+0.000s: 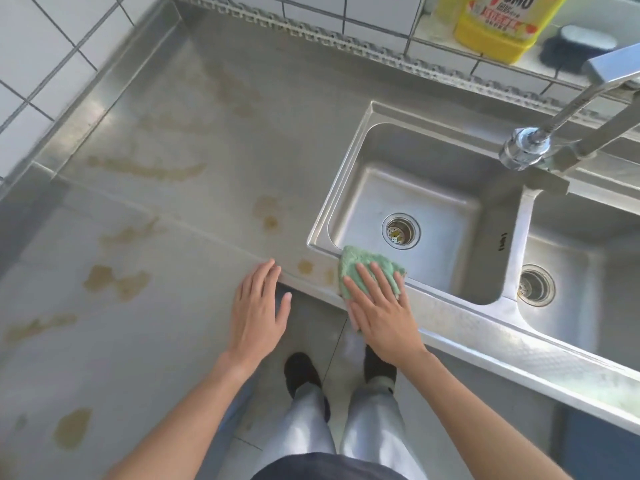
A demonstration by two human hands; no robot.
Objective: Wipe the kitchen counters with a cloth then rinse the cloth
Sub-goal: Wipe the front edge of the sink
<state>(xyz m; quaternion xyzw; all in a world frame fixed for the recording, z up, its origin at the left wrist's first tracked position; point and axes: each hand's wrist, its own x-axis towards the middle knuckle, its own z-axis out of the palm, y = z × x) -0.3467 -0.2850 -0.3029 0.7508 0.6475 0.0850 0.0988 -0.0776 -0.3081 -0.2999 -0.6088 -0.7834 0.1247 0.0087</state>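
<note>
A green cloth (356, 263) lies on the steel counter's front edge, at the near left corner of the left sink basin (433, 188). My right hand (379, 310) presses flat on the cloth with straight, spread fingers. My left hand (258, 310) rests open and flat at the counter's front edge, just left of the cloth, holding nothing. The steel counter (214, 140) carries several brownish-yellow stains, two of them (306, 267) small spots between my hands.
A second sink basin (571, 271) lies to the right, each basin with a drain. The tap (526, 147) reaches over the divider. A yellow detergent bottle (498, 26) and a dark object stand on the tiled ledge behind. White tiled walls border the counter's left and back.
</note>
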